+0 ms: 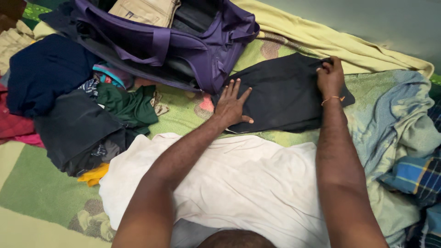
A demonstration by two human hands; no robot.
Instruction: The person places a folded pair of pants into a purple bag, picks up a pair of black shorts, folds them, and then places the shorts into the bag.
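- A green bedsheet [41, 193] with a soft printed pattern covers the whole surface; it looks like thin cotton, lying mostly flat.
- A white cloth [239, 183] lies rumpled nearest the person, broad and matte, under both forearms.
- A purple duffel bag [202, 46] of smooth synthetic weave sits open at the top, its webbing straps slack, with a tan folded garment [144, 10] inside.
- A dark heap of clothes [78, 124] is piled at the left: navy, charcoal, a crumpled green piece, red at the edge.
- A pale yellow towel [330, 43] runs along the far side; a blue-green blanket [395, 115] bunches at the right.
- The black garment [280, 96] lies flat on the bedsheet just beside the bag, folded to a rough rectangle, plain and matte. Its long axis runs left to right, tilted slightly up toward the right.
- The left hand [233, 106] rests palm down on the garment's left end, fingers spread and flat.
- The right hand [330, 76], a thin bangle at the wrist, has its fingers curled, pinching the garment's far right edge.
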